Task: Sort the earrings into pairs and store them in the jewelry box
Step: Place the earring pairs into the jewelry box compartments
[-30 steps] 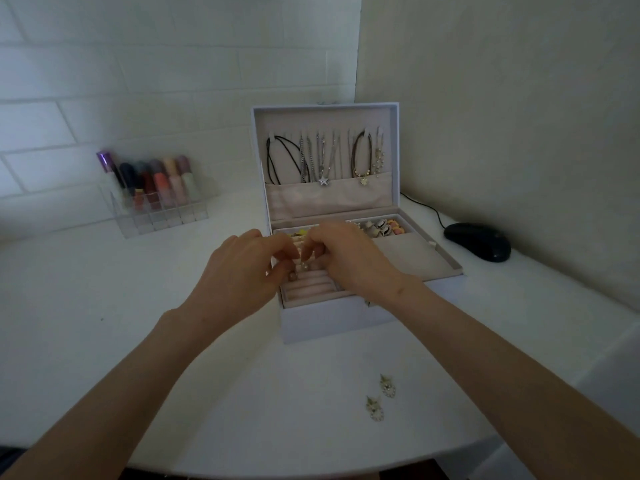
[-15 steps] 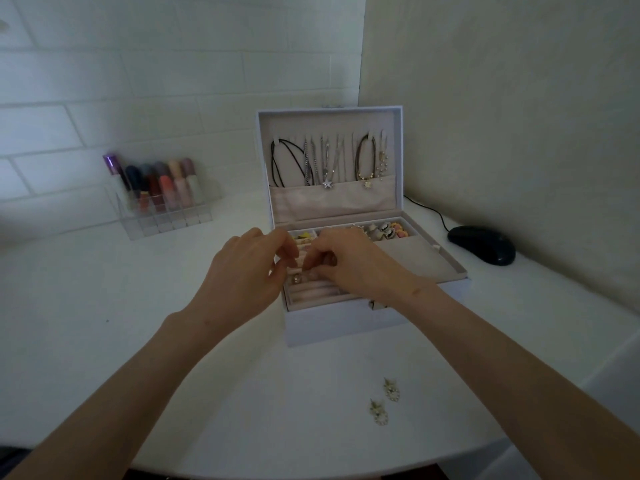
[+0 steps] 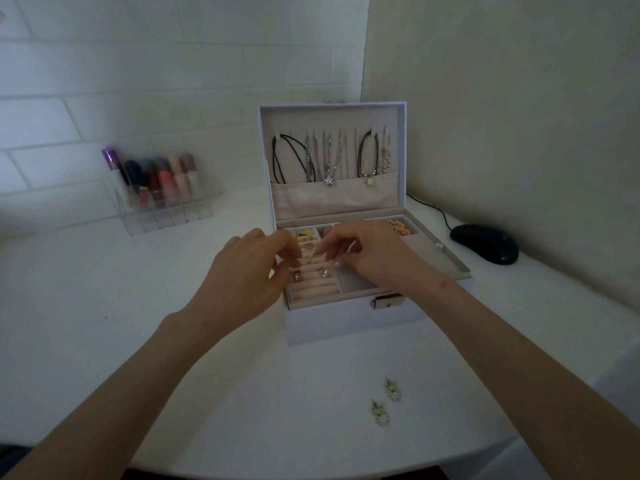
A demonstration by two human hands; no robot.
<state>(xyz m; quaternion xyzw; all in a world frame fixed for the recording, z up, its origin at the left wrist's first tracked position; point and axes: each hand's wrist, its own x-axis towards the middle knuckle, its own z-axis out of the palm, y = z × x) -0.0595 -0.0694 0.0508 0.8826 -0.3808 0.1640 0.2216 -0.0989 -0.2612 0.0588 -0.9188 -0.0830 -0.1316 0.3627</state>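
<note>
The white jewelry box [image 3: 349,323] stands open in the middle of the table, its lid upright with necklaces hanging inside. Two sparkly earrings [image 3: 297,275] [image 3: 322,270] sit side by side in the padded rolls at the box's left. Smaller colourful earrings [image 3: 306,244] lie in the rows behind them. My left hand [image 3: 249,271] and my right hand [image 3: 367,252] hover just above those rolls, fingers loosely curled, fingertips close together, nothing visible between them. A matching pair of pale drop earrings [image 3: 393,391] [image 3: 380,414] lies on the table in front of the box.
A clear organizer [image 3: 162,206] of nail polish bottles stands at the back left by the tiled wall. A black computer mouse [image 3: 485,247] with its cable lies right of the box. The table's curved front edge [image 3: 311,471] runs below the loose earrings.
Both hands pressed earrings into the padded rolls, then lifted slightly; the two sparkly earrings now show uncovered in the rolls. The pair on the table has not moved.
</note>
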